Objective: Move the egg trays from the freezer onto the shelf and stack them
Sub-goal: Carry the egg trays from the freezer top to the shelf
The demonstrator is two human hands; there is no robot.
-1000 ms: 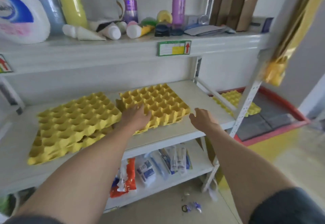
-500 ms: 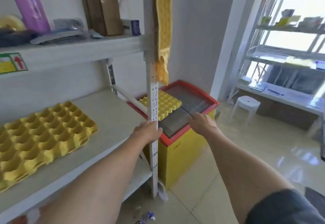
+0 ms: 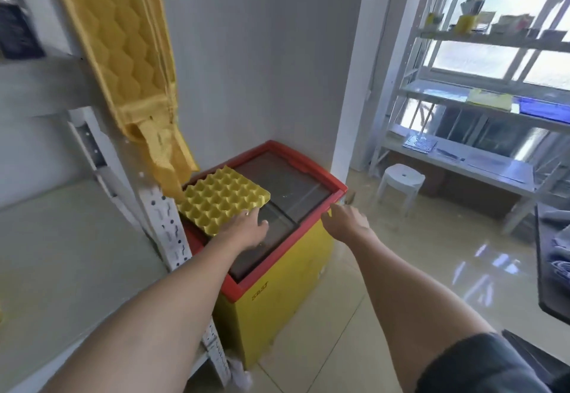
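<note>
Yellow egg tray (image 3: 222, 199) laid flat on freezer (image 3: 311, 173) glass lid, left hand (image 3: 246, 231) open, fingertips at tray's near edge, nothing gripped, right hand (image 3: 347, 223) open, empty, held over freezer's red rim, apart from tray, shelf (image 3: 71, 238) at left.

The egg tray (image 3: 223, 202) was bright yellow, its surface a regular grid of round cups. The freezer (image 3: 277, 294) had a yellow body, a red rim and dark grey glass lids. A yellow quilted bag (image 3: 123, 53) carried a stitched honeycomb pattern. The shelf (image 3: 61, 253) was pale grey-white, its upright post dotted with rows of small dark holes. The stool (image 3: 401, 181) was white, the floor (image 3: 354, 300) glossy beige tile, the wall (image 3: 262, 53) light grey. A sleeve (image 3: 481, 368) was dark grey.
</note>
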